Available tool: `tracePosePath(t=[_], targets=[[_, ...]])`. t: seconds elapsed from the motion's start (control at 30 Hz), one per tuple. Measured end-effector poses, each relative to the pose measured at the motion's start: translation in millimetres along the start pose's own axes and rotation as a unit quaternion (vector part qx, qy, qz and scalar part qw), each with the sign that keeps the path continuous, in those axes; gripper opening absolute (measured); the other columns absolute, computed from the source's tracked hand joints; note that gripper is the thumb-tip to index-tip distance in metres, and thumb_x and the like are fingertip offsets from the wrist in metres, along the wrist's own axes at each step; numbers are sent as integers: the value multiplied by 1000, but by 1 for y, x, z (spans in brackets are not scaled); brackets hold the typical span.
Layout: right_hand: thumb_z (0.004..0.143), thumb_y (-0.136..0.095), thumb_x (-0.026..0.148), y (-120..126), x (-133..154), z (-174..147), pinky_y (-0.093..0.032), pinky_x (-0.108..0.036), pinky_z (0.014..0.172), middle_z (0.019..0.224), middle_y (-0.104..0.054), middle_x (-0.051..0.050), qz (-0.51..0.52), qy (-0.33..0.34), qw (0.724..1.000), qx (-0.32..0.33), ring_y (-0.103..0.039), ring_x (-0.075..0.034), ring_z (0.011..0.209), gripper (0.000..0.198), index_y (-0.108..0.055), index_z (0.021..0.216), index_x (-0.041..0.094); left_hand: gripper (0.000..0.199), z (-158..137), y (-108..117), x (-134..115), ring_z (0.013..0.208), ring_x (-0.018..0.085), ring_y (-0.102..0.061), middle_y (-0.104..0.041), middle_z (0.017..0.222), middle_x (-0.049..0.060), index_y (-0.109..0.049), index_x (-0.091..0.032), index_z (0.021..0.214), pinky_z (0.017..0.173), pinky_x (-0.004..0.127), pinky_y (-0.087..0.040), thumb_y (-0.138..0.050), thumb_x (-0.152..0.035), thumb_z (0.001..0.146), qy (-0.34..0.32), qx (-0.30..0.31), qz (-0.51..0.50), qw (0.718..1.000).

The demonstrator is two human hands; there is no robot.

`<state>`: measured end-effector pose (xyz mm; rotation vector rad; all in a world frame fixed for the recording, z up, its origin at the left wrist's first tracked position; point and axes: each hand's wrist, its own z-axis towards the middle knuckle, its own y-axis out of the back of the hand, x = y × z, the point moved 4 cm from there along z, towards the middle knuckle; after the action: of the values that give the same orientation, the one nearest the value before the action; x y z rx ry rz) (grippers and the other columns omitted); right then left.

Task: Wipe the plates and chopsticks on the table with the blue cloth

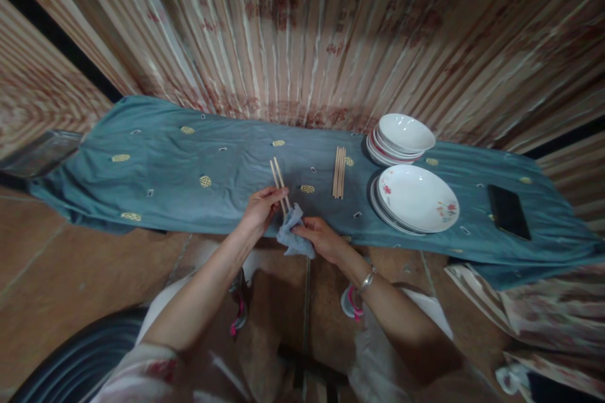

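My left hand [265, 206] pinches a pair of wooden chopsticks [278, 177] near their middle, their tips pointing away from me over the table. Around their lower ends is a crumpled light-blue cloth [293, 238], which hides those ends. My right hand [317, 236] grips that cloth from the right side, at the table's front edge. Farther right, several more chopsticks [339, 173] lie side by side on the blue-green tablecloth [236, 164].
A stack of white bowls [405, 133] stands at the back right, behind a stack of flowered plates [418, 199]. A dark phone-like slab [509, 211] lies at the right. Patterned curtains [302, 38] hang behind the table; a black coiled object [85, 359] sits at lower left.
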<state>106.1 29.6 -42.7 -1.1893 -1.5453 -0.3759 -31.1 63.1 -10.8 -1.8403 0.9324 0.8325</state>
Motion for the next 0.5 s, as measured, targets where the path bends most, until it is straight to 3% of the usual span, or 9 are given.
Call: tracePosePath(t=[0.27, 0.5], targets=[[60, -81, 48, -2, -7, -9, -48, -27, 64, 65, -67, -2, 29, -20, 999, 12, -60, -13, 62, 40, -69, 76, 13, 31, 5, -2, 2, 41, 3, -38, -49, 44, -6, -58, -14, 51, 41, 17, -26, -87, -23, 42, -8, 5, 5, 1000], [58, -81, 49, 10, -3, -9, -48, -25, 62, 64, -69, -1, 55, 6, 998, -34, -60, -12, 57, 41, -69, 73, 13, 28, 4, -14, 20, 48, 8, -48, -59, 55, -1, -71, -14, 66, 48, 21, -37, -83, -37, 56, 12, 71, 5, 997]])
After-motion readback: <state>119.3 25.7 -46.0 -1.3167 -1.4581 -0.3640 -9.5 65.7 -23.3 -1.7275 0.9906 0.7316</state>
